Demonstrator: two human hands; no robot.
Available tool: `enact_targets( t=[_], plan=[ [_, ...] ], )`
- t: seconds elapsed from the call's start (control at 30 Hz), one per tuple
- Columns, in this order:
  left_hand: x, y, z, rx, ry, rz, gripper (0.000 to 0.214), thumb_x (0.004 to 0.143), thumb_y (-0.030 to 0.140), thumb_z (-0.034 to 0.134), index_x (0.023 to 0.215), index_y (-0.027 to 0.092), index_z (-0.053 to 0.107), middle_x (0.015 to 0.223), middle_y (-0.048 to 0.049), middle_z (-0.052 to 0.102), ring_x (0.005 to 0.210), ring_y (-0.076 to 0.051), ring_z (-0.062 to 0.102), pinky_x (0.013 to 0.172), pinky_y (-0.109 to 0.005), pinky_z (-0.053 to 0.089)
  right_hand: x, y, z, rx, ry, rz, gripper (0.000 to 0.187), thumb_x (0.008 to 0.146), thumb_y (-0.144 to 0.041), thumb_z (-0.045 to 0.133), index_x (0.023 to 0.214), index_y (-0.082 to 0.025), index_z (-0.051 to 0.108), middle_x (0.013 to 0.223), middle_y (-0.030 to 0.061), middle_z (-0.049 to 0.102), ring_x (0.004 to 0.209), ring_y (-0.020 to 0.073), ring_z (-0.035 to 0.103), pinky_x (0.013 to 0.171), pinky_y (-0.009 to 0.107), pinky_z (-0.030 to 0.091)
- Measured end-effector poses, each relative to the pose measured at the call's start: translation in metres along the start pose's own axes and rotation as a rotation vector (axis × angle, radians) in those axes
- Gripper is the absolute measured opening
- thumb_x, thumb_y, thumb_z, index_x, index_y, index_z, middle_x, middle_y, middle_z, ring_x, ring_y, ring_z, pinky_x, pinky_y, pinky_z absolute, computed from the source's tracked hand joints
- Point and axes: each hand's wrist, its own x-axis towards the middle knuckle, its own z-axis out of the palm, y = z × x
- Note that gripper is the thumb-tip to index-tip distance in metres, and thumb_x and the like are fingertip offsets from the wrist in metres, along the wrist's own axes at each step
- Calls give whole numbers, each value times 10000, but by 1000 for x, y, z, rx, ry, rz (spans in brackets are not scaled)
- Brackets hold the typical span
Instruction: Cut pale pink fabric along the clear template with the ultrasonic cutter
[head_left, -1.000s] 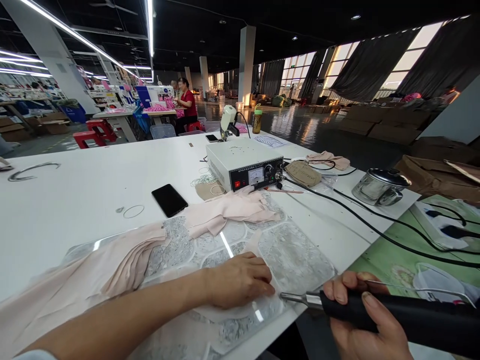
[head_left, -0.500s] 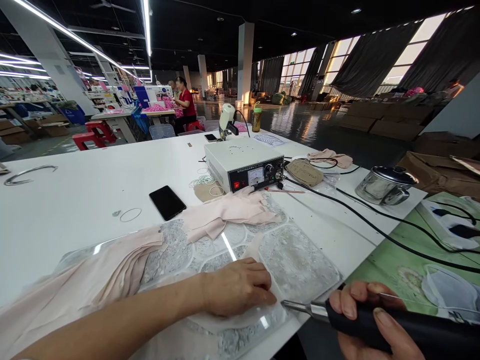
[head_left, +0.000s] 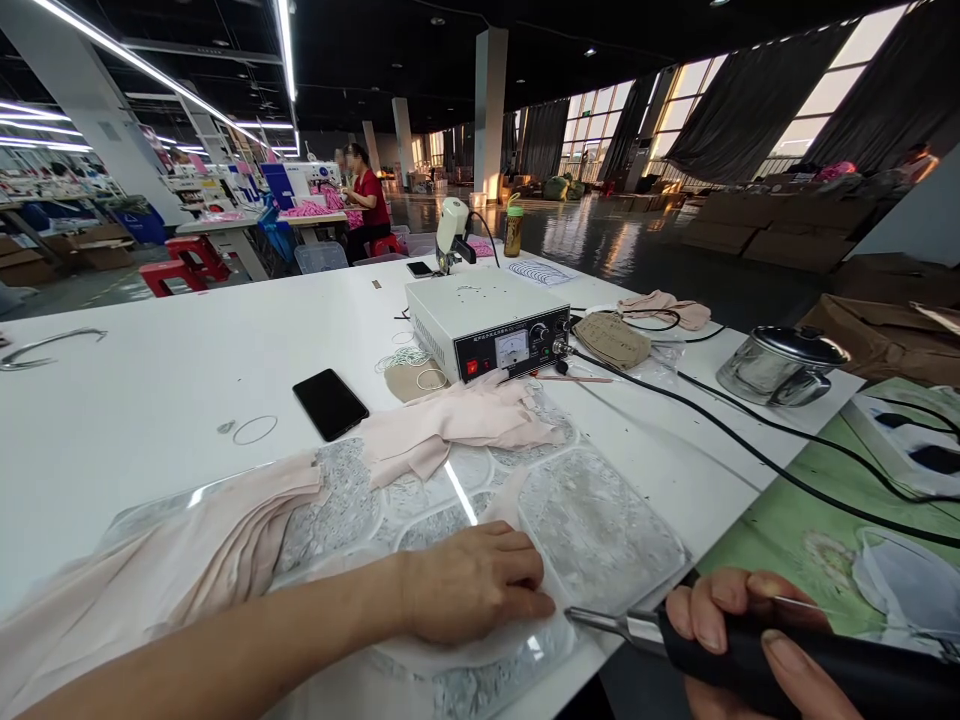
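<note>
a person's left hand point(head_left: 476, 580) lies palm down with its fingers loosely curled on a sheer pale cloth point(head_left: 507, 497); whether the fingers pinch the fabric cannot be told. the right hand point(head_left: 757, 640) is closed around the black grip of a handheld tool point(head_left: 832, 660), its metal tip point(head_left: 600, 620) pointing toward the left hand and ending just beside the fingers. whether the tip touches the cloth is unclear.

the cloth is spread on a clear, patterned board point(head_left: 604, 520) at the near edge of a white table point(head_left: 187, 370). a layered stack of pale pink fabric point(head_left: 255, 525) fans out by the left forearm, and a smaller pink pile point(head_left: 457, 425) rests across the board's far side. a black phone point(head_left: 330, 404) lies beside that pile, near a thin ring point(head_left: 255, 430).

behind the pile sits a control box point(head_left: 487, 310) with a dial gauge and a red switch. black cables point(head_left: 705, 415) run past a lidded glass mug point(head_left: 780, 368) at the table's right, above a green cover point(head_left: 772, 530). in the background, a co-worker in a red top point(head_left: 369, 200) sits by a sewing machine point(head_left: 296, 183).
</note>
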Motion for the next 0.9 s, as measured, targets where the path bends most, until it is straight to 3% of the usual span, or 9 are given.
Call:
enact_targets(
  t=[0.27, 0.9],
  plan=[
    [0, 1, 0, 16, -5, 12, 135, 966, 161, 536, 1056, 156, 637, 909, -54, 630, 844, -169, 541, 819, -290, 431, 5, 0, -9, 17, -17, -31, 204, 657, -280, 701, 775, -221, 546, 699, -29, 430, 505, 98, 454, 451, 278, 490],
    [-2, 3, 4, 73, 43, 36, 128, 945, 142, 563, 1030, 125, 657, 867, -48, 604, 810, -167, 511, 779, -293, 423, -1, -4, 6, -37, -116, -55, 182, 706, -295, 687, 765, -216, 535, 662, -30, 459, 486, 106, 470, 453, 283, 481]
  ],
)
